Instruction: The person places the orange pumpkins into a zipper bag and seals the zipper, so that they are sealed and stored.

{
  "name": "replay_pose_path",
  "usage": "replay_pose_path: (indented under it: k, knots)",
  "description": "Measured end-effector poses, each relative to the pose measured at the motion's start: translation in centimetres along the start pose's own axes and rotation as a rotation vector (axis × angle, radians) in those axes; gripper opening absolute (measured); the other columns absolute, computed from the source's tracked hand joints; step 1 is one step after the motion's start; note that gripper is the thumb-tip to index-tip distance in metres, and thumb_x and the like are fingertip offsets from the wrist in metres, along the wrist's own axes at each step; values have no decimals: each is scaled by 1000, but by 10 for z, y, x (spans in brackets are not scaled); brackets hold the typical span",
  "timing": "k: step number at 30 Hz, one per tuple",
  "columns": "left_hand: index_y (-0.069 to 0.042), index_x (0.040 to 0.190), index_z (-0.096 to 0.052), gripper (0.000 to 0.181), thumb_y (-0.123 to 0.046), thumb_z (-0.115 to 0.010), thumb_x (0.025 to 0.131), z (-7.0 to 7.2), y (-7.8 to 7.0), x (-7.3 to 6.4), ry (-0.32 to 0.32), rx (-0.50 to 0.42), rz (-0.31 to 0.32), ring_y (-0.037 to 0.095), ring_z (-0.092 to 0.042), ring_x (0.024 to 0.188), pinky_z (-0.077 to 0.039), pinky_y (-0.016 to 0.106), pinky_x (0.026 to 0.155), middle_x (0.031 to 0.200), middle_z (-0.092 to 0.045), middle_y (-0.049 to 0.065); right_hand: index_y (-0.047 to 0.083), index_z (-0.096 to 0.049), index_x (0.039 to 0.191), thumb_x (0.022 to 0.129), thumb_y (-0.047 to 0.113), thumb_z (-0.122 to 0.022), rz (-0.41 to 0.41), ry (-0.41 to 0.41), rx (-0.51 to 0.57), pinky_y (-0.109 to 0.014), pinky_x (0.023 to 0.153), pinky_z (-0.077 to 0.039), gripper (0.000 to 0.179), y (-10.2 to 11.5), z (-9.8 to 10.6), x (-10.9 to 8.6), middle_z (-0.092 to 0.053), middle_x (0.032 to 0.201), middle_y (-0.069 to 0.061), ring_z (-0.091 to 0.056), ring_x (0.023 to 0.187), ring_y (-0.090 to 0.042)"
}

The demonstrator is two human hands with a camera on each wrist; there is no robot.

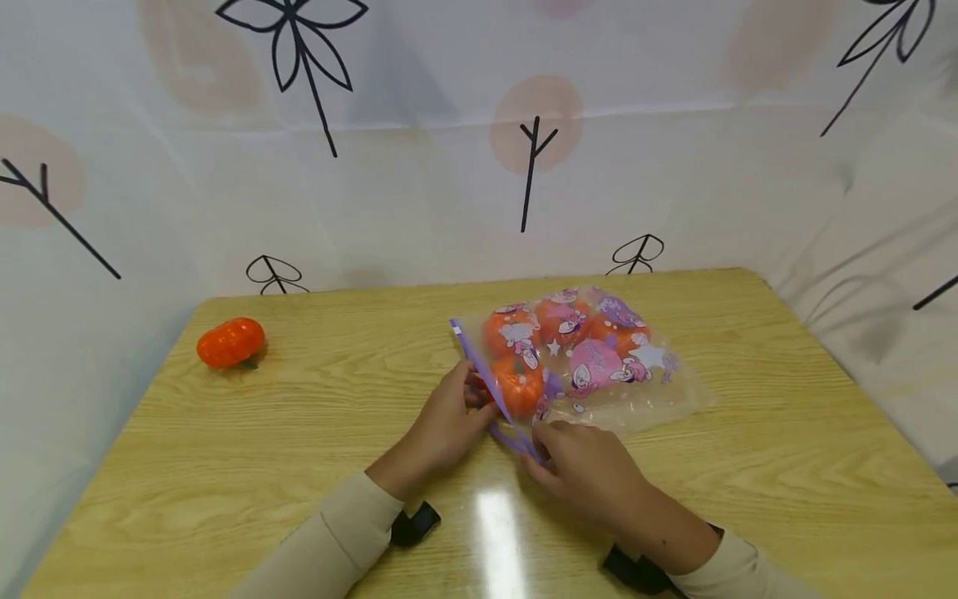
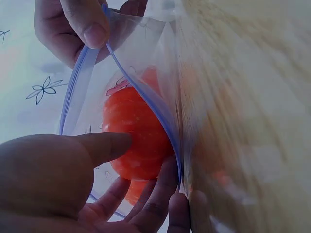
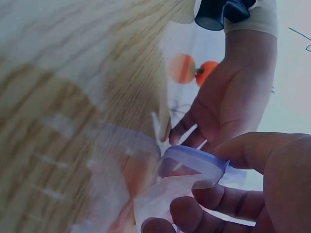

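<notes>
A clear zip bag [image 1: 681,395] with pink and purple cartoon prints lies on the table, holding several small orange pumpkins. Its purple-edged mouth gapes toward the hands. My right hand [image 1: 591,470] pinches the near corner of that mouth between thumb and fingers; the right wrist view shows the purple zip strip [image 3: 197,155] there. At the opening is my left hand [image 1: 449,416], thumb and fingers apart. In the left wrist view its thumb overlaps the nearest pumpkin [image 2: 141,116] and its fingertips lie at that pumpkin's lower edge. Another pumpkin [image 1: 230,342] lies alone at the table's far left.
The wood-grain table [image 1: 299,466] meets a white patterned cloth [image 1: 419,208] at its back and sides. Each wrist wears a black camera mount, the left one [image 1: 414,524] and the right one [image 1: 636,572]. A bright reflection streaks the table's front.
</notes>
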State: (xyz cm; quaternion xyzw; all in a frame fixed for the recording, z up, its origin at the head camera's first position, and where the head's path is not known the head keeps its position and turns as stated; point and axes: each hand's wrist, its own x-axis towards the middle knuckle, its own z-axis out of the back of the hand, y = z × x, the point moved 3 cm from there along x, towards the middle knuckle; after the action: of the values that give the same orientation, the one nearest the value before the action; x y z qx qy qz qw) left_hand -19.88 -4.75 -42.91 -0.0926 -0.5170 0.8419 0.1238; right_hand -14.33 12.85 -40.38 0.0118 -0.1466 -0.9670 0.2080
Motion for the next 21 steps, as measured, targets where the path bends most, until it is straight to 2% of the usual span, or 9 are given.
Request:
replay_pose_path:
  k: [6, 12, 18, 21]
  knots:
    - [-11, 137, -48, 41, -11, -62, 98, -3, 1, -1, 17, -11, -48, 19, -66, 106, -57, 29, 87, 120, -63, 6, 19, -56, 78, 90, 32, -72, 14, -10, 26, -23, 51, -33, 24, 2, -3, -1, -43, 65, 9, -39, 59, -7]
    - [-17, 145, -45, 45, -13, -55, 102, -4, 6, -3, 72, -21, -43, 21, -64, 117, -54, 35, 96, 125, -65, 7, 19, -57, 80, 91, 32, -72, 1, -8, 56, -23, 53, -33, 23, 2, -5, -2, -43, 68, 8, -39, 62, -8]
    - [-24, 145, -43, 44, -15, -52, 103, 6, 5, -3, 136, -18, -37, 21, -58, 129, -50, 39, 104, 134, -63, 5, 20, -57, 80, 90, 31, -72, 33, -41, 56, -22, 53, -33, 22, 0, -5, 0, -43, 67, 9, -39, 63, -7]
    - [-19, 142, -47, 40, -14, -53, 103, 13, 5, 0, 135, 8, -51, 25, -58, 128, -51, 42, 104, 137, -60, 8, 19, -57, 80, 91, 30, -72, 39, -38, 62, -22, 53, -33, 21, 0, -5, 0, -43, 67, 9, -39, 63, -7]
